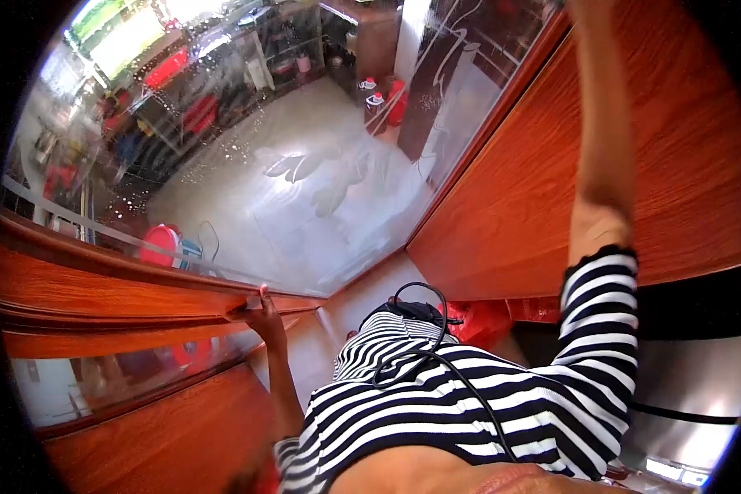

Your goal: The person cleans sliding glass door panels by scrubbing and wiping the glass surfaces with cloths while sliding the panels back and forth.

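A glass panel (305,177) in a red-brown wooden frame (140,278) fills the upper left, with an etched leaf pattern, white streaks and droplets on it. My left hand (262,314) grips the edge of the lower frame rail, thumb up against the glass side and fingers bent round the wood. Stretched far up, my right hand (586,6) is at the top edge of the view, beside the upper frame. Its fingers are mostly cut off, and what it holds, if anything, is hidden.
Wooden panels (502,189) stand on the right and lower left. A black cable (469,391) hangs over my striped top. Beside my body lies a red plastic bag (479,323). Through the glass show a floor, shelves, red-capped containers (374,100) and a red round object (161,245).
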Demonstrator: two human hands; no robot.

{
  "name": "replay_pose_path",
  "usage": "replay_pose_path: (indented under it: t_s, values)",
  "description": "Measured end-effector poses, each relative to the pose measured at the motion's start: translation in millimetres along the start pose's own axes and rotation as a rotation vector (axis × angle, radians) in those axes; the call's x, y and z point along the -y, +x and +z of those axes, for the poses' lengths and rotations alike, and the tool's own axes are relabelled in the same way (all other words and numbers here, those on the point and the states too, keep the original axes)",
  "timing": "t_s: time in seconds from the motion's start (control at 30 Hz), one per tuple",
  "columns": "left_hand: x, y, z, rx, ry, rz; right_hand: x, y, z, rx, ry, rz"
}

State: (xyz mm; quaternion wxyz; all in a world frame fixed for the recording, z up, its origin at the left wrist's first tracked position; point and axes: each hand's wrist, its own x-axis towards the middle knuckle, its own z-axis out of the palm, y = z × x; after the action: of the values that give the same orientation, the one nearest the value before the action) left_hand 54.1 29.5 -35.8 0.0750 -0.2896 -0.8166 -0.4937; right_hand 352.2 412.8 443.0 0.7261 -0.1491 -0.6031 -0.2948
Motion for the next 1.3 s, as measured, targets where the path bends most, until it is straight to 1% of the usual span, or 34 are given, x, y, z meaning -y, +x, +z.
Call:
replay_pose_path:
  t_s: [0.03, 0.07, 0.13, 0.17, 0.23, 0.27, 0.3, 0.33, 0.4, 0.47, 0.5, 0.57, 0.63, 0.7, 0.73, 0.77, 0.8, 0.83, 0.87, 0.9, 0.97, 1.03, 1.1, 1.13, 1.2, 1.23, 1.27, 1.3]
  values:
    - [4.6, -0.1, 1.4, -0.017, 0.012, 0.058, 9.3, -35.7, -9.9, 0.015, 0.028, 0.037]
    - [13.2, 0.1, 1.4, -0.019, 0.107, 0.083, 19.5, -79.6, -21.6, 0.044, 0.059, 0.103]
    - [21.6, 1.0, -3.3, 0.045, 0.105, 0.063, 39.7, -171.7, -46.2, 0.096, 0.127, 0.277]
    - [25.3, 1.6, -5.5, 0.077, 0.105, 0.052, 49.9, -222.4, -58.2, 0.113, 0.177, 0.41]
    - [30.7, 5.4, -0.8, 0.068, 0.12, 0.061, 78.6, -332.1, -86.6, 0.14, 0.239, 0.739]
    - [34.7, 6.4, 2.3, 0.053, 0.128, 0.061, 77.8, -398.9, -102.7, 0.277, 0.049, 0.713]
    - [38.8, 7.3, 5.3, 0.038, 0.136, 0.062, 101.1, -422.3, -107.5, 0.253, -0.082, 0.803]
    - [36.8, 7.8, 7.9, 0.023, 0.145, 0.071, 109.3, -461.6, -111.0, 0.245, -0.164, 0.873]
    - [38.8, 8.8, 8.7, 0.032, 0.097, 0.071, 129.6, -507.9, -114.9, 0.211, -0.037, 1.191]
    - [43.5, 9.6, 9.7, 0.063, -0.017, 0.049, 139.9, -510.1, -116.1, 0.22, 0.08, 1.385]
    - [41.9, 9.1, 7.5, 0.061, 0.004, 0.05, 149.6, -498.9, -122.0, 0.251, 0.123, 1.435]
    - [38.1, 8.0, 3.2, 0.057, 0.048, 0.051, 173.7, -466.3, -120.9, 0.329, 0.127, 1.363]
    - [47.6, 8.4, 6.3, 0.034, 0.151, 0.11, 220.9, -417.5, -116.9, 0.425, 0.035, 1.131]
    - [45.9, 7.3, 4.3, 0.008, 0.27, 0.182, 248.9, -383.7, -115.8, 0.392, 0.115, 0.817]
    - [32.7, 6.8, 2.0, -0.018, 0.227, 0.188, 258.6, -370.2, -118.7, 0.449, 0.166, 0.752]
    - [21.1, 6.1, 2.1, -0.044, 0.133, 0.146, 264.4, -361.5, -121.2, 0.505, 0.216, 0.687]
    - [9.9, 5.2, 2.2, -0.073, 0.039, 0.106, 262.5, -358.3, -120.9, 0.588, 0.267, 0.569]
    - [13.1, 5.1, 2.4, -0.044, 0.02, 0.085, 252.4, -349.7, -120.6, 0.652, 0.269, 0.394]
    - [17.2, 5.8, 1.0, -0.016, 0.002, 0.064, 240.9, -359.9, -117.2, 0.654, 0.258, 0.467]
    - [19.9, 7.5, 0.3, 0.011, -0.017, 0.043, 218.9, -359.0, -112.6, 0.601, 0.209, 0.465]
    - [14.6, 4.1, 1.3, -0.025, 0.171, 0.092, 175.1, -357.1, -103.4, 0.496, 0.109, 0.465]
    - [2.3, 4.3, -0.7, -0.059, 0.206, 0.087, 133.3, -334.3, -92.0, 0.274, 0.168, 0.761]
    - [-14.4, 3.6, -3.3, -0.056, 0.07, 0.025, 111.0, -298.7, -88.1, 0.118, 0.401, 1.032]
    - [-2.1, 5.0, -0.3, -0.047, 0.017, -0.037, 105.8, -292.5, -86.5, 0.131, 0.353, 1.015]
    - [12.5, 6.7, 2.2, -0.081, 0.074, 0.064, 119.7, -293.9, -80.1, 0.187, 0.154, 0.783]
    - [10.5, 4.2, 2.5, -0.095, 0.104, 0.109, 136.5, -290.7, -80.2, 0.239, 0.122, 0.69]
    - [8.1, 2.4, 2.6, -0.076, 0.044, 0.072, 153.2, -287.5, -80.2, 0.284, 0.091, 0.594]
    - [0.0, 3.8, -0.3, -0.052, -0.013, 0.04, 174.8, -291.3, -77.1, 0.265, 0.085, 0.491]
